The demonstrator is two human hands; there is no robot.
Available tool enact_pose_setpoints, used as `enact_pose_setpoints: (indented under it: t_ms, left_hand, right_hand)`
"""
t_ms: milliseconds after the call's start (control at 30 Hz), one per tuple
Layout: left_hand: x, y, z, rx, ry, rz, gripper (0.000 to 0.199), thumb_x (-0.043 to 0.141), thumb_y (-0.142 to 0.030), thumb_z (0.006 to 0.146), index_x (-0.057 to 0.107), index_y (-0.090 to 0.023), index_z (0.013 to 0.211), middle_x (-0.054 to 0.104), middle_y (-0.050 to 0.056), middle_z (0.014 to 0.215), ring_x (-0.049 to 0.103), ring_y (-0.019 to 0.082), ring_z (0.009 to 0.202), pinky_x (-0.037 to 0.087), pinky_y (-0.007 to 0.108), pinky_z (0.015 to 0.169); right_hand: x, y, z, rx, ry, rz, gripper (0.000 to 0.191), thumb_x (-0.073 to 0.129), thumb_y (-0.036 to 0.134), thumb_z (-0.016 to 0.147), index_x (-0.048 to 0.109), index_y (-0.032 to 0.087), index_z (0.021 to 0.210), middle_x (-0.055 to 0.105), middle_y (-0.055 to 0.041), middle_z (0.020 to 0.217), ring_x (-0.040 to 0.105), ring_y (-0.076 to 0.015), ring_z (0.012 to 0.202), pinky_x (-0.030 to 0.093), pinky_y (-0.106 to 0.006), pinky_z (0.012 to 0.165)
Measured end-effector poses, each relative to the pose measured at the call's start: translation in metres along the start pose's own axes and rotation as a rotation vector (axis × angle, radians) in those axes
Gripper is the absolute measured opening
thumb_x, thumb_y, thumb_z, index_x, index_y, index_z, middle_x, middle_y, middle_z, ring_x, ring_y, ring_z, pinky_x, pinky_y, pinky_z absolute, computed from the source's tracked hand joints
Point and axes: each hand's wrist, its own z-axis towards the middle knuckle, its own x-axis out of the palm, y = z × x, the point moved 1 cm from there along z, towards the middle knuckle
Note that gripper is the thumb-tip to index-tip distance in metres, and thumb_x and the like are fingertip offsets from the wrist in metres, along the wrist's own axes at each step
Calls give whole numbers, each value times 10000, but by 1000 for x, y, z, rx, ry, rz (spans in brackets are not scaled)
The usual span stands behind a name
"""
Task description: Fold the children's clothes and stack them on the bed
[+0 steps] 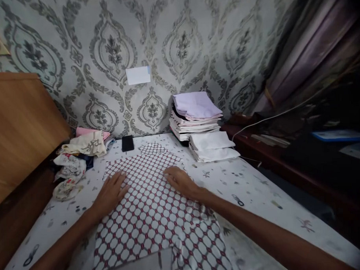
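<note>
A white garment point(153, 207) with a grey lattice and red dots lies spread on the bed, its narrower end toward the wall. My left hand point(112, 190) rests flat on its left side, fingers stretched out. On the right side of the same cloth lies my right hand point(181, 182), palm down with the fingers extended. Neither hand grips the fabric. Some creases show near my right wrist, and the near right corner hangs lower as a separate flap.
Behind the garment a black phone point(127, 143) lies on the patterned sheet point(253, 195). Folded clothes point(197, 110) are stacked at the back right, with folded white cloths point(212, 145) before them. Rumpled clothes point(70, 168) lie at left beside a wooden board point(23, 120). A cable point(274, 118) runs at right.
</note>
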Motion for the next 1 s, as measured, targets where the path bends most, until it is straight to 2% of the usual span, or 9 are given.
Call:
enact_pose_setpoints:
  t_ms: [100, 200, 367, 500, 600, 700, 767, 900, 1000]
  left_hand:
    - [1, 1, 32, 14, 27, -33, 584, 303, -512, 1004, 467, -190, 1462, 410, 122, 1586, 358, 270, 1474, 303, 494, 1194]
    - [2, 25, 45, 5, 27, -77, 545, 333, -490, 990, 515, -192, 1408, 473, 128, 1540, 411, 272, 1438, 331, 483, 1180]
    - [-5, 71, 60, -88, -24, -232, 525, 328, -491, 974, 549, -158, 1315, 580, 149, 1407, 544, 275, 1301, 418, 449, 1114]
    - [-7, 86, 90, -139, -20, -219, 500, 355, -425, 933, 544, -141, 1299, 594, 156, 1354, 562, 286, 1244, 445, 443, 1065]
    - [-7, 92, 108, -138, -14, -132, 471, 414, -367, 877, 570, -141, 1260, 634, 152, 1228, 581, 296, 1175, 464, 431, 1006]
    - [-10, 96, 115, -122, 28, -101, 342, 457, -339, 836, 627, -176, 1084, 662, 93, 963, 621, 271, 997, 482, 388, 905]
    - [-16, 96, 115, -122, 60, -103, 224, 469, -324, 809, 619, -198, 918, 637, 61, 845, 620, 249, 901, 480, 357, 838]
    - [-35, 86, 108, -105, -24, -140, 164, 462, -360, 799, 532, -214, 774, 608, 56, 816, 596, 230, 838, 461, 330, 772]
    - [-53, 70, 92, -88, -78, -186, 187, 432, -394, 834, 496, -225, 786, 616, 43, 822, 593, 218, 798, 452, 317, 728]
  right_hand:
    - [1, -25, 56, 296, 91, -122, 223, 474, 198, 976, 694, 161, 975, 718, -89, 1035, 644, -181, 961, 485, -280, 858]
    - [-7, -59, 84, 463, 76, -208, 242, 462, 182, 956, 697, 134, 992, 713, -144, 1055, 644, -214, 935, 457, -291, 779]
    - [-13, -93, 133, 507, 107, -207, 253, 491, 215, 943, 723, 135, 1006, 730, -146, 1074, 646, -240, 1036, 442, -278, 804]
    - [7, -97, 193, 529, 146, -124, 285, 616, 255, 908, 688, 102, 1137, 681, -170, 1227, 601, -274, 1172, 461, -303, 916]
    - [22, -100, 224, 585, 182, -38, 335, 696, 278, 886, 659, 104, 1170, 649, -164, 1251, 612, -277, 1144, 502, -380, 943]
    - [29, -105, 235, 635, 196, 98, 324, 639, 354, 950, 627, 160, 1209, 639, -92, 1226, 646, -219, 1041, 560, -422, 886]
    - [27, -108, 235, 661, 162, 220, 277, 631, 347, 958, 641, 142, 1144, 673, -72, 1102, 669, -187, 922, 586, -371, 793]
    - [11, -104, 221, 652, 6, 513, 105, 687, 175, 885, 600, 133, 843, 631, -10, 640, 660, -137, 637, 537, -227, 584]
    - [-10, -94, 200, 604, -97, 707, 194, 722, 140, 823, 533, 182, 822, 619, 27, 602, 678, -128, 609, 532, -204, 571]
